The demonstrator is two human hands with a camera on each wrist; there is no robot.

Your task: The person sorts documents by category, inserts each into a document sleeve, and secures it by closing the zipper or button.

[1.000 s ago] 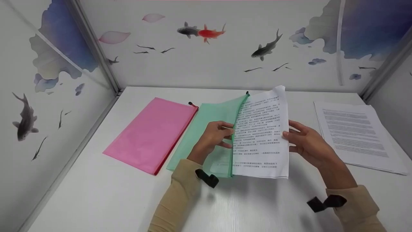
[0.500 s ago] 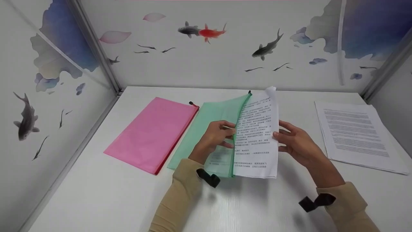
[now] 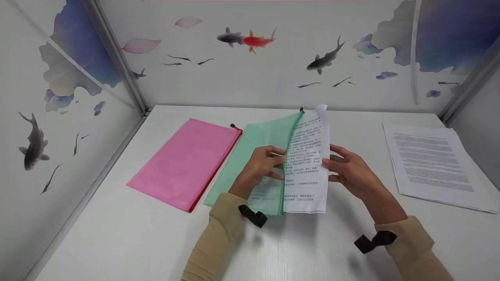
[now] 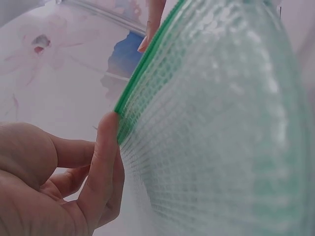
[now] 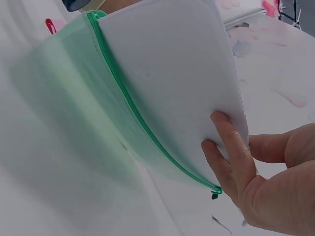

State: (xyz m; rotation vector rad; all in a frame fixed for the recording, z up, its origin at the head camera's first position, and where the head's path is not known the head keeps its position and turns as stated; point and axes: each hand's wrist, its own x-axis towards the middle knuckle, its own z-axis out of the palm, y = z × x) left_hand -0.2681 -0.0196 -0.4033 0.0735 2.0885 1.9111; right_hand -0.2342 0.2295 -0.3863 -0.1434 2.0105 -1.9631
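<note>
A green mesh zipper pouch (image 3: 261, 136) stands tilted up off the table, its zipped side open toward the right. My left hand (image 3: 258, 166) pinches the zipper edge; in the left wrist view its fingers (image 4: 101, 167) lie at the green rim. Partly inside the pouch is a stack of printed paper sheets (image 3: 306, 164), its right part sticking out. My right hand (image 3: 345, 168) grips the stack's right edge, thumb on the printed side and fingers (image 5: 231, 140) behind on the blank side.
A pink zipper pouch (image 3: 187, 160) with a red zipper lies flat to the left on the white table (image 3: 156, 242). At the right lies another stack of printed paper (image 3: 435, 164). Painted wall panels (image 3: 250, 78) stand behind and at the sides.
My right hand has moved left, pushing the paper stack deeper into the green pouch, so less paper shows. My left hand stays at the zipper edge.
</note>
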